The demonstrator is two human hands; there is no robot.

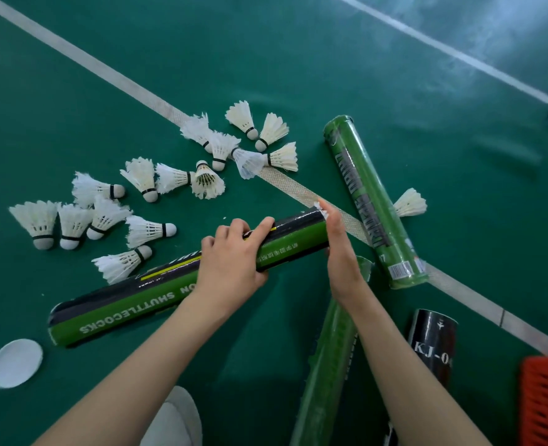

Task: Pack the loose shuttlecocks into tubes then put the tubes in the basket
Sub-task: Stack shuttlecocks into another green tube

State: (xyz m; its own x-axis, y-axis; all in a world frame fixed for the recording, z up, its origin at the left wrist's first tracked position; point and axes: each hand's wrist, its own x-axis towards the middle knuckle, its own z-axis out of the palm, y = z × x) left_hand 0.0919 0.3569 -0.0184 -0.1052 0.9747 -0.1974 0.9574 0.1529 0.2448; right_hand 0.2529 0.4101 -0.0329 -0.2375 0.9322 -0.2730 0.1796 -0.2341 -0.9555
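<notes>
Over green court (298,59), left hand (231,262) clasping tube (121,300) slanted lower-left to upper-right, right hand (338,246) flat on its mouth.

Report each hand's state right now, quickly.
Left hand: closed, holding the black-and-green tube.
Right hand: open, straight fingers pressed against that tube's end, over shuttlecock feathers.

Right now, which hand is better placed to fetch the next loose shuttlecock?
Right, likely: the right hand lies flat at the mouth of the tube, fingers straight, while the left hand grips it.
</notes>
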